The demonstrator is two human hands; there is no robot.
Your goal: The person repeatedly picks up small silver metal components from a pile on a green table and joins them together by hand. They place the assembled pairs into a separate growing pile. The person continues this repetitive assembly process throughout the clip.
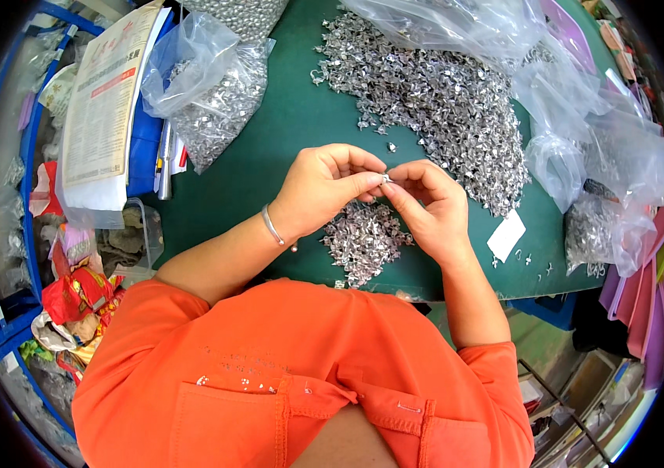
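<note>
A tiny silver metal piece (386, 179) is pinched between the fingertips of the left hand (324, 187) and the right hand (426, 204), both clenched on it, above the green table (269, 132). A small heap of like pieces (363, 240) lies just below the hands; a larger heap (433, 97) is spread beyond, and a clear bag of pieces (219, 93) lies to the left.

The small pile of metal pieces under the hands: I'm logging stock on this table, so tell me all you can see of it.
The small pile of metal pieces is a loose heap of tiny, shiny, silver-coloured parts, too small to make out singly. It lies on the green table top near the front edge, just below the left hand and right hand, which hover above it.
</note>
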